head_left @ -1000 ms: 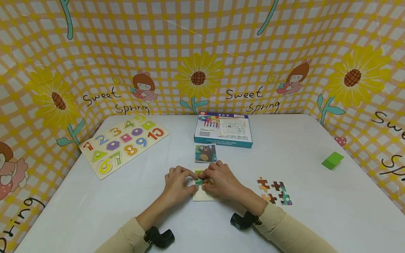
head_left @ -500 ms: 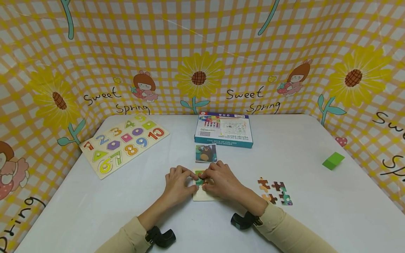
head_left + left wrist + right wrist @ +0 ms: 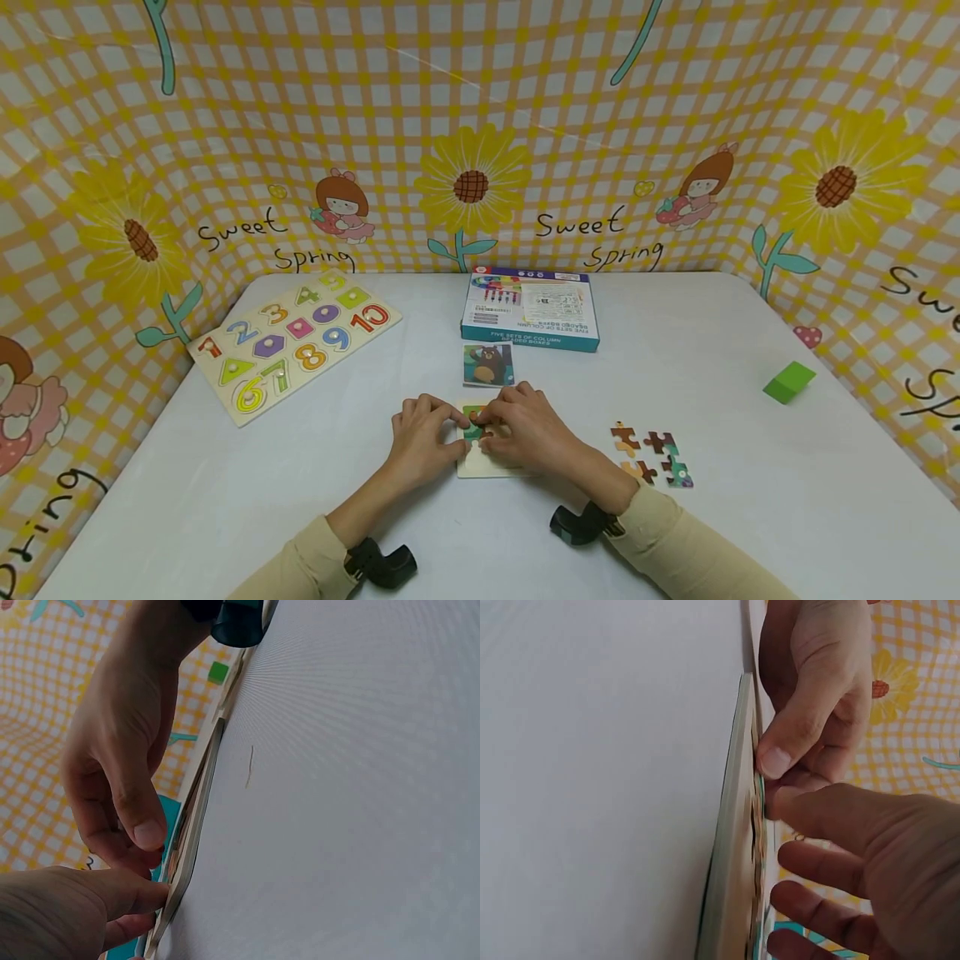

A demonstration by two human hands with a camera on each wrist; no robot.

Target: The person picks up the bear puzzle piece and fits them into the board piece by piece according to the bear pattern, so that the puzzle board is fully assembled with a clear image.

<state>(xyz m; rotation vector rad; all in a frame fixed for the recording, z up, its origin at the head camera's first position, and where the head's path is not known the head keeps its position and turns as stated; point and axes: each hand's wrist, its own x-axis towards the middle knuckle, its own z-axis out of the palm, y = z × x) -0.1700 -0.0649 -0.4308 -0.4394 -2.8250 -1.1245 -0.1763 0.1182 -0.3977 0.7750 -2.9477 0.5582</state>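
A small wooden puzzle tray lies mid-table with a few picture pieces in its far part; its near part shows bare wood. My left hand is at the tray's left side, thumb and index finger bent around a green jigsaw piece. From the right, my right hand meets it, its thumb and index finger on the same spot, hiding much of the tray. The left wrist view shows the left thumb against the tray's rim. In the right wrist view, the right hand's other fingers are spread and bent.
Several loose jigsaw pieces lie right of the tray. Beyond it are a bear picture card and a flat box. A number puzzle board lies back left, a green block far right.
Both hands keep nearly the same place and hold on the tray. The loose pieces and other objects have not moved.
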